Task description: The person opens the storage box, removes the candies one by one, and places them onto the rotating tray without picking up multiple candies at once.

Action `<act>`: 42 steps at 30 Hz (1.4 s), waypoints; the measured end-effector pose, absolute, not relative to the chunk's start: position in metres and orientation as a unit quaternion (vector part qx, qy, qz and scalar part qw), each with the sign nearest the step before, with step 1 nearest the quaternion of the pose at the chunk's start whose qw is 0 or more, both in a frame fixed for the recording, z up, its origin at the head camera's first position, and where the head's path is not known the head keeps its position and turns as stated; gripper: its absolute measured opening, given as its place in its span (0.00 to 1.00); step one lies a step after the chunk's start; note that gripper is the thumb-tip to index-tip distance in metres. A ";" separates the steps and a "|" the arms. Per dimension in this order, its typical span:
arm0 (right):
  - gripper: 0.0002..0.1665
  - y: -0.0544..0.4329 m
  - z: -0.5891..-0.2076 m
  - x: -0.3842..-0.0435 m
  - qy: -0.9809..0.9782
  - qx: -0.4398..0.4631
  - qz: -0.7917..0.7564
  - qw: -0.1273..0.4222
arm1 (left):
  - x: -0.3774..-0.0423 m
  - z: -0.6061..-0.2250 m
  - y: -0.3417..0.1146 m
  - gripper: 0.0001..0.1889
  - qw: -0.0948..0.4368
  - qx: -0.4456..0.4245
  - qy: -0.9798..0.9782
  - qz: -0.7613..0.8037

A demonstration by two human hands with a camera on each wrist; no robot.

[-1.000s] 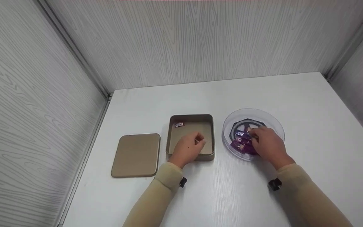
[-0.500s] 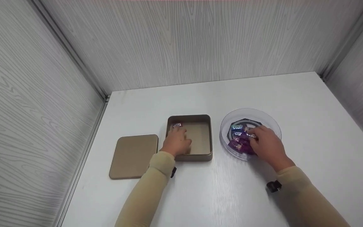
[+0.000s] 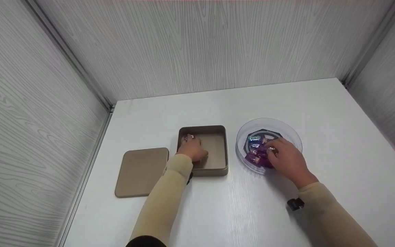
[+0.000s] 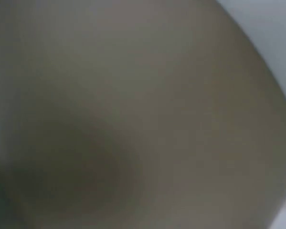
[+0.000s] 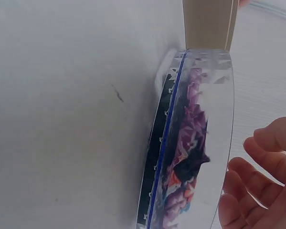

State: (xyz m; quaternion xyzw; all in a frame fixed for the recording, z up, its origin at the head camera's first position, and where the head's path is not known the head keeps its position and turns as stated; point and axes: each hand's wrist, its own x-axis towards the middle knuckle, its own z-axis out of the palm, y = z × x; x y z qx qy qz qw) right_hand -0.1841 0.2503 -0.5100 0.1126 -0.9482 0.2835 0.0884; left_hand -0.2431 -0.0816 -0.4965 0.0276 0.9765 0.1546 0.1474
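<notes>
My left hand [image 3: 191, 150] reaches into a square gold-brown tin [image 3: 220, 170], its fingers over the back left corner and the thumb spread apart. Under those fingertips a small wrapped candy [image 3: 193, 136] shows only in part. Over a round clear plastic dish [image 3: 290, 132] hovers my right hand [image 3: 288, 159], fingers loosely curved. Several wrapped candies [image 3: 255, 145], purple and blue, lie in the dish. The right wrist view has that hand [image 5: 264, 181] beside the rim, with no candy visible in it. Blurred sleeve [image 4: 147, 109] fills the left wrist view.
The tin's flat lid [image 3: 142, 171] lies on the white table [image 3: 245, 212] left of the tin. Grey wood-grain panels [image 3: 197, 44] stand behind and at both sides. The dish stands a short gap right of the tin.
My left hand has moved from the front of the tin toward its back left corner, now covering most of the candy there. The right hand has stayed over the dish. The view shifted slightly.
</notes>
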 end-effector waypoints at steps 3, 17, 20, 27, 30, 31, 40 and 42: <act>0.14 0.250 -0.509 -0.183 -0.948 0.112 0.286 0.086 | -0.243 -0.497 -0.082 0.34 0.145 0.029 0.980 0.133; 0.12 0.245 -0.511 -0.179 -0.944 0.112 0.302 0.077 | -0.245 -0.509 -0.075 0.12 0.077 0.082 0.993 0.041; 0.13 0.245 -0.510 -0.176 -0.942 0.115 0.305 0.079 | -0.242 -0.508 -0.074 0.13 0.078 0.095 0.992 0.026; 0.13 0.242 -0.510 -0.173 -0.939 0.125 0.306 0.090 | -0.235 -0.502 -0.073 0.14 0.102 0.093 0.989 0.046; 0.13 0.241 -0.512 -0.171 -0.940 0.125 0.306 0.087 | -0.233 -0.501 -0.074 0.12 0.124 0.091 0.986 0.067; 0.13 0.241 -0.511 -0.171 -0.940 0.125 0.307 0.085 | -0.232 -0.499 -0.074 0.12 0.127 0.093 0.985 0.068; 0.11 0.232 -0.507 -0.167 -0.936 0.139 0.313 0.084 | -0.229 -0.503 -0.082 0.06 0.136 0.116 0.980 0.093; 0.11 0.231 -0.505 -0.165 -0.933 0.147 0.316 0.087 | -0.228 -0.498 -0.082 0.05 0.127 0.106 0.979 0.118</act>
